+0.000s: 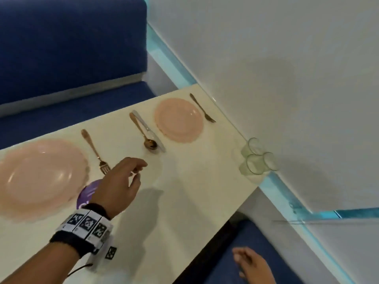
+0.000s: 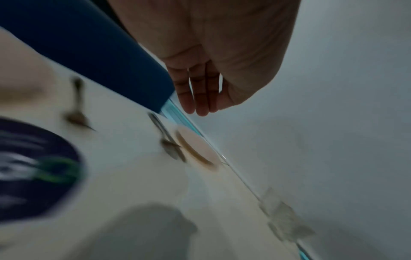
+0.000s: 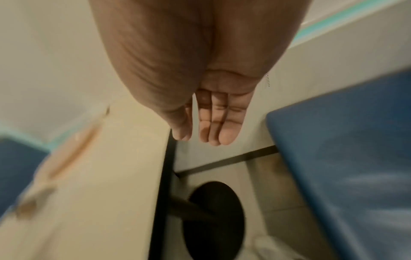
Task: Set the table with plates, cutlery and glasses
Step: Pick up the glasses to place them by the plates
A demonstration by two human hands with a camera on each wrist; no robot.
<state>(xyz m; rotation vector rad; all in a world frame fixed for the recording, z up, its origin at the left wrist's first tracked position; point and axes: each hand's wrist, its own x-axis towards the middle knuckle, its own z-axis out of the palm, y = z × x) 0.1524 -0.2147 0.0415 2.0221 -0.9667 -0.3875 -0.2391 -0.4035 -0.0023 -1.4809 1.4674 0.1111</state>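
Two pink plates lie on the white table [image 1: 184,201]: a near plate [image 1: 41,177] at the left and a far plate [image 1: 178,119]. A copper fork [image 1: 94,150] lies right of the near plate. A copper spoon [image 1: 143,131] and a silver knife [image 1: 148,130] lie left of the far plate, with a second fork [image 1: 202,108] on its right. Three clear glasses [image 1: 256,158] stand clustered at the table's right edge by the wall. My left hand [image 1: 123,181] hovers above the table near the fork, fingers relaxed, empty. My right hand [image 1: 252,265] hangs off the table's edge, fingers straight [image 3: 213,123].
A purple round sticker [image 1: 90,193] sits on the table under my left wrist. Blue bench seats [image 1: 71,48] stand behind the table and at the near right [image 1: 235,253]. A white wall [image 1: 287,58] borders the right. Below, the right wrist view shows the table's black round base [image 3: 213,219].
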